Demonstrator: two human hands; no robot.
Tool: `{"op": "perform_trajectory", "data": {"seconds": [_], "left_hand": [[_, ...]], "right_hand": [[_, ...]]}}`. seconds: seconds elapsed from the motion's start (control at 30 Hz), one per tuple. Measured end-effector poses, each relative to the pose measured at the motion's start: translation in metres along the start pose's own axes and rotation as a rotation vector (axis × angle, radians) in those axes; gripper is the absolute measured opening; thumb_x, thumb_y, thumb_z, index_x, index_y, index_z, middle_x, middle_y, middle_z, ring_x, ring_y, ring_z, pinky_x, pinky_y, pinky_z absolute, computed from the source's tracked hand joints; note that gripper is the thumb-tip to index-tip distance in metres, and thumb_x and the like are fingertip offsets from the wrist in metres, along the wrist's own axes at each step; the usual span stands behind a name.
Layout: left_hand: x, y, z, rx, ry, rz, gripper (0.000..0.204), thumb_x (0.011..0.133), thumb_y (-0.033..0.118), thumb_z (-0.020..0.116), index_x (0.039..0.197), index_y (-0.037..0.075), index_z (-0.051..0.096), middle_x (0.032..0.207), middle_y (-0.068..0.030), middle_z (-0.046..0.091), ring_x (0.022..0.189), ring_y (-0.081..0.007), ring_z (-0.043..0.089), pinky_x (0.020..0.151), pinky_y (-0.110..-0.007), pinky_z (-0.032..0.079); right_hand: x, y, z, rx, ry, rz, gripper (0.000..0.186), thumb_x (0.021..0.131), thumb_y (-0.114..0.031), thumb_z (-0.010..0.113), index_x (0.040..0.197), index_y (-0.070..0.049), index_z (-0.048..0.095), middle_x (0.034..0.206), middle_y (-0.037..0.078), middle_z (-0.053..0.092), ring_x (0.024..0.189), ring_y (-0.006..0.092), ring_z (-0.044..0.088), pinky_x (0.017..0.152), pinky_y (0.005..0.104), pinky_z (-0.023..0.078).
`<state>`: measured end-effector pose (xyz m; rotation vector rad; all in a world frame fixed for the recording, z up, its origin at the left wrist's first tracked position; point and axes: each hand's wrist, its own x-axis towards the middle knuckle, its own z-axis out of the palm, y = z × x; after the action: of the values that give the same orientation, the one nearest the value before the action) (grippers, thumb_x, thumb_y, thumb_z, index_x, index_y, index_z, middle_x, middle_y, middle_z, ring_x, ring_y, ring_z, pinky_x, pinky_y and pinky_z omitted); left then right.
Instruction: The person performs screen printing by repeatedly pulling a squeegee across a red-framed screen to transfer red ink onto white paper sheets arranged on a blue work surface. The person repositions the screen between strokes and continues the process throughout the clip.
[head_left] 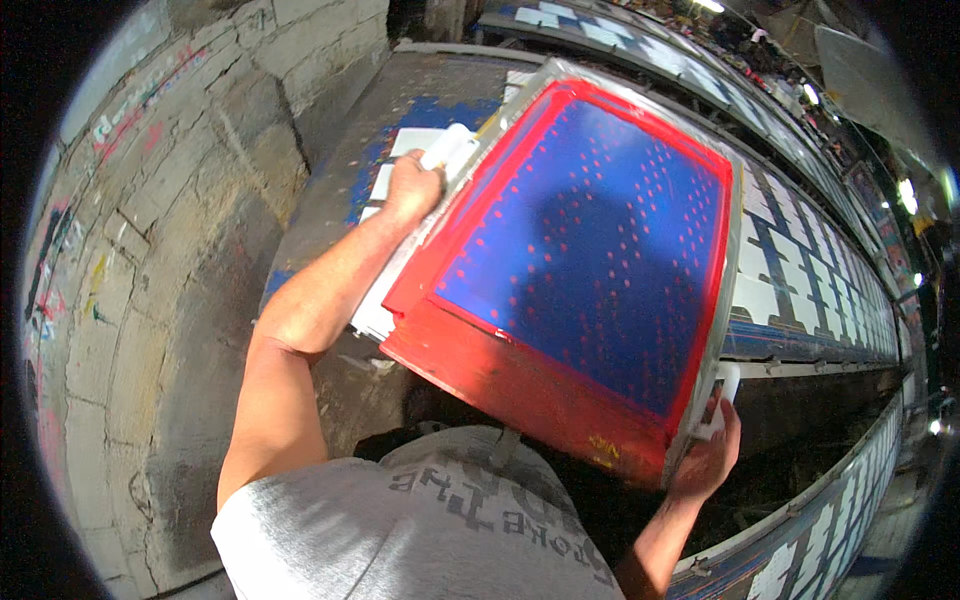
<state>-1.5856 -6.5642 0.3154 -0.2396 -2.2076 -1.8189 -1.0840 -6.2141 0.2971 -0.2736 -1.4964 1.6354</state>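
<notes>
A large screen printing frame (620, 240) is held tilted in front of my body. Its mesh is blue with rows of small reddish dots, and a broad red band borders it. A dark shadow lies across the middle of the mesh. On the frame's far left side, my left hand (412, 187) is closed around a white handle (450, 147). My right hand (708, 455) grips a second white handle (722, 390) at the near right side; the frame partly hides its fingers.
White pieces (415, 150) lie on a blue-stained table top under the frame's left edge. Long tables (790, 270) with rows of white pieces run along the right and the far side. A rough block wall (190, 200) stands close on the left.
</notes>
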Motion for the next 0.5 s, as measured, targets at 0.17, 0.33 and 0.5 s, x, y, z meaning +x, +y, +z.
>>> {"op": "perform_trajectory", "data": {"seconds": [0.17, 0.33, 0.5], "left_hand": [[0.036, -0.049, -0.11, 0.034, 0.171, -0.082, 0.013, 0.098, 0.01, 0.073, 0.106, 0.0, 0.073, 0.077, -0.0042, 0.069, 0.063, -0.0146, 0.059, 0.057, -0.038, 0.044], [0.084, -0.08, -0.189, -0.024, 0.287, -0.097, 0.016, 0.098, 0.009, 0.073, 0.111, -0.001, 0.073, 0.084, -0.0057, 0.072, 0.064, -0.0143, 0.061, 0.057, -0.035, 0.046], [0.112, -0.139, -0.241, -0.032, 0.367, -0.131, 0.014, 0.098, 0.008, 0.071, 0.106, -0.003, 0.072, 0.084, -0.0057, 0.071, 0.068, -0.0145, 0.065, 0.061, -0.034, 0.05]], "right_hand": [[0.048, 0.048, 0.097, -0.074, -0.186, -0.064, 0.056, 0.103, -0.031, 0.065, 0.145, 0.006, 0.063, 0.15, 0.021, 0.063, 0.139, 0.0328, 0.059, 0.121, 0.0493, 0.043], [0.097, 0.098, 0.206, -0.056, -0.3, -0.038, 0.052, 0.101, -0.022, 0.07, 0.145, 0.005, 0.065, 0.151, 0.019, 0.064, 0.142, 0.0301, 0.058, 0.123, 0.0451, 0.041], [0.123, 0.145, 0.276, 0.046, -0.412, 0.133, 0.052, 0.099, -0.025, 0.075, 0.142, 0.003, 0.068, 0.145, 0.014, 0.069, 0.135, 0.0251, 0.06, 0.117, 0.0399, 0.041]]}}
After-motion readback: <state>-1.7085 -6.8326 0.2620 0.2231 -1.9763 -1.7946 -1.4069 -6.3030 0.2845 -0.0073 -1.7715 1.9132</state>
